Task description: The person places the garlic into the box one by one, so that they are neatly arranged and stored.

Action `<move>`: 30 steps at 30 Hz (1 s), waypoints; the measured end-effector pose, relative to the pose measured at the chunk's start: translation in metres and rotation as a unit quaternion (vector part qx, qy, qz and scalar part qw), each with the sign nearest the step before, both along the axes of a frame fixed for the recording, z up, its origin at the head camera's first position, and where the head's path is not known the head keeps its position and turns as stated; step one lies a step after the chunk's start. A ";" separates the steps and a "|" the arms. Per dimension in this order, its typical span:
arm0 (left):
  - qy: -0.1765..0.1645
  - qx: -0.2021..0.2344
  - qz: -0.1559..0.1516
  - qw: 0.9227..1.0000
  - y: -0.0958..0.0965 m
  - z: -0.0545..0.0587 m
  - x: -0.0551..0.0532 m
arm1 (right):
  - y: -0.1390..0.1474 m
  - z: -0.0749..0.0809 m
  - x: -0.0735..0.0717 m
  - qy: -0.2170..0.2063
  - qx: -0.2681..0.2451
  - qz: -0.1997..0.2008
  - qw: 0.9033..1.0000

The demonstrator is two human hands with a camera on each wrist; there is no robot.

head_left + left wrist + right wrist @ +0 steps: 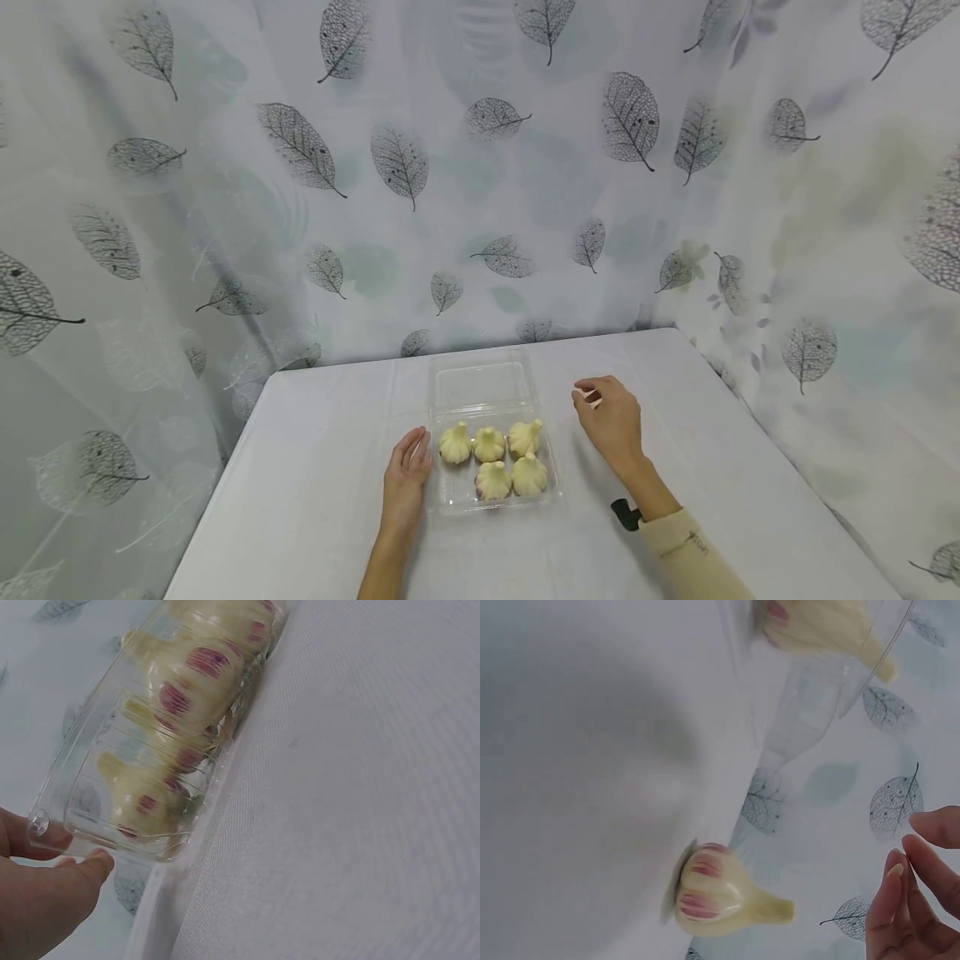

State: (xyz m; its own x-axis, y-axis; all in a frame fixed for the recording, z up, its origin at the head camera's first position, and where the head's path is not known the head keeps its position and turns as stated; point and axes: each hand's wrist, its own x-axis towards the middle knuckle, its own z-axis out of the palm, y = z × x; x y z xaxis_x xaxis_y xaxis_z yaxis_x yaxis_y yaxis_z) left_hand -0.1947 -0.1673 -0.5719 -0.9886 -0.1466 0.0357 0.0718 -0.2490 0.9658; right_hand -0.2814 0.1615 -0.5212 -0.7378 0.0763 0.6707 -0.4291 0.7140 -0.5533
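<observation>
A clear plastic clamshell box [447,502] lies with its lid folded back, holding several garlic bulbs [489,445] in two rows. The front left spot of the box shows bare plastic. At the box's left wall rests my left hand [407,471], its thumb and fingers touching the side near the corner. My right hand [611,421] hovers right of the box, fingers loosely bent, nothing between thumb and fingertips. One more garlic bulb [720,892], with pink streaks, sits on the table outside the box in the right wrist view; in the head view the right hand mostly hides it.
The box's transparent lid [483,385] lies toward the back of the white-covered table [322,500]. A leaf-printed curtain [465,200] hangs behind and on both sides. A dark strap end [626,514] sticks out at the right wrist.
</observation>
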 end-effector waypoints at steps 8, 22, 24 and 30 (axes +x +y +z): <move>-0.001 0.006 0.002 1.000 0.000 -0.001 -0.001 | 0.019 -0.010 -0.019 -0.066 0.000 -0.047 0.997; 0.006 -0.009 0.002 1.000 -0.001 -0.002 -0.001 | 0.038 -0.020 -0.034 -0.159 0.014 -0.065 0.985; 0.006 -0.009 0.002 1.000 -0.001 -0.002 -0.002 | 0.040 -0.021 -0.035 -0.161 0.013 -0.062 0.985; 0.008 -0.005 0.002 1.000 -0.001 -0.001 -0.002 | 0.042 -0.025 -0.037 -0.159 0.009 -0.057 0.986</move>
State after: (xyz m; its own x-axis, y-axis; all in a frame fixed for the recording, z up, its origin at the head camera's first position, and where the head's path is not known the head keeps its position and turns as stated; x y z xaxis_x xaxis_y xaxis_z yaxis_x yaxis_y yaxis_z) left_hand -0.1964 -0.1682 -0.5732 -0.9873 -0.1501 0.0528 0.0882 -0.2397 0.9668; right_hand -0.3188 0.2036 -0.5458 -0.8982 0.1621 0.4086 -0.1516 0.7582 -0.6341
